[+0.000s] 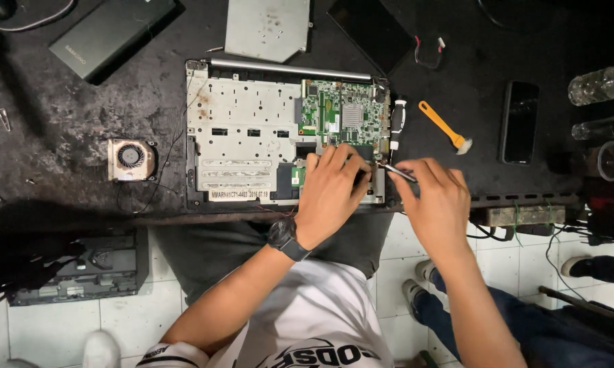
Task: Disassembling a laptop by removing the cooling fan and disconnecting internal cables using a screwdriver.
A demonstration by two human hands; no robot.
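Observation:
An opened laptop chassis (242, 129) lies on the dark workbench, its silver metal frame and green circuit board (344, 114) exposed. My left hand (331, 194), with a black watch on the wrist, presses flat on the chassis's lower right corner, fingers spread. My right hand (436, 201) is just to its right and grips a thin metal tool (397, 172), perhaps tweezers, whose tip points left toward the chassis edge beside my left fingers. What lies under my left hand is hidden.
A small cooling fan (130, 159) sits left of the chassis. A yellow-handled brush (444, 127) and a black phone (519, 121) lie to the right, with clear bottles (601, 85) further right. A metal plate (267, 28) and dark laptop (109, 34) rest behind. Another person's feet (416, 286) are below.

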